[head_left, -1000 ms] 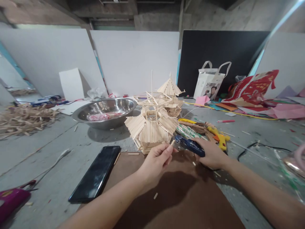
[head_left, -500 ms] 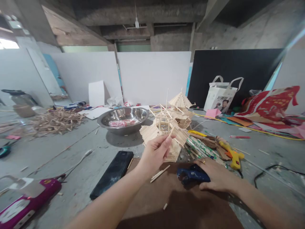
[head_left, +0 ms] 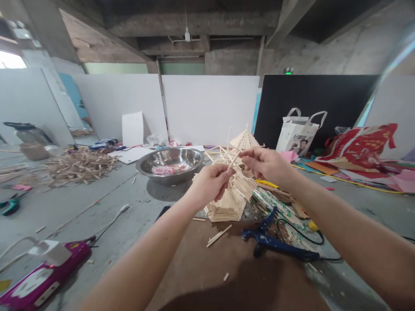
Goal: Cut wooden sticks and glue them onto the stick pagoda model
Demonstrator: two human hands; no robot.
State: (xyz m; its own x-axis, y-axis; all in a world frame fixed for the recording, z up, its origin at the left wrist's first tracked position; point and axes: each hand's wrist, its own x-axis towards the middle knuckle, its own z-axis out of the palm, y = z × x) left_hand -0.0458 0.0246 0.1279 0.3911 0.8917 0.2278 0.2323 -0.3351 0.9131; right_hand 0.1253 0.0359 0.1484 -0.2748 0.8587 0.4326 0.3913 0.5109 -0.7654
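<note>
My left hand [head_left: 210, 185] and my right hand [head_left: 266, 163] are both raised in front of me and pinch the two ends of a thin wooden stick [head_left: 234, 160]. Just behind them stands a small pagoda model built of wooden sticks [head_left: 227, 201], with a second peaked roof piece [head_left: 244, 139] behind it. A blue glue gun [head_left: 275, 242] lies on the brown board [head_left: 227, 276] below my right arm, not touched. Loose short sticks [head_left: 218, 235] lie on the board.
A steel bowl [head_left: 170, 162] holding something pink sits left of the model. A heap of wood scraps [head_left: 78, 164] lies at far left, a magenta tool [head_left: 42, 276] at lower left, a white bag [head_left: 300, 134] and red paper [head_left: 363, 142] at right. A yellow glue gun [head_left: 313, 225] and packets lie under my right arm.
My right hand left the blue glue gun on the board and rose to take the other end of the stick. My left hand lifted the stick higher.
</note>
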